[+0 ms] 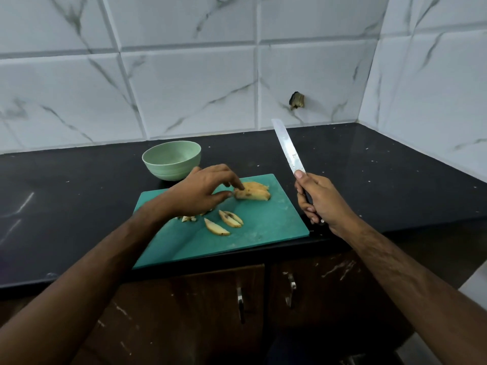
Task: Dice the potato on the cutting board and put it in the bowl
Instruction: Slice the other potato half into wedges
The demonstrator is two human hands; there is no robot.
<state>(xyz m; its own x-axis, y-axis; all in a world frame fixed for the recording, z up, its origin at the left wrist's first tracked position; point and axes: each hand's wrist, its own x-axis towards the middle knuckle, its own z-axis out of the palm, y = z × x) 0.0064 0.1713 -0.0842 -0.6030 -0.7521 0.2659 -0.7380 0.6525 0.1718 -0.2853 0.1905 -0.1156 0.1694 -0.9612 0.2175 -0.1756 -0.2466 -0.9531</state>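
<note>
Green bowl [171, 159] empty beside cutting board [274, 222]

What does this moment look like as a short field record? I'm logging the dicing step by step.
left hand: fingertips on the stacked potato wedges
right hand: grips the knife, blade raised off the board, tip pointing up and away
cutting board: green, on the black counter
loose potato wedges: lying near the board's middle
small bits: by the left wrist
bowl: pale green, behind the board, no potato visible inside
</note>
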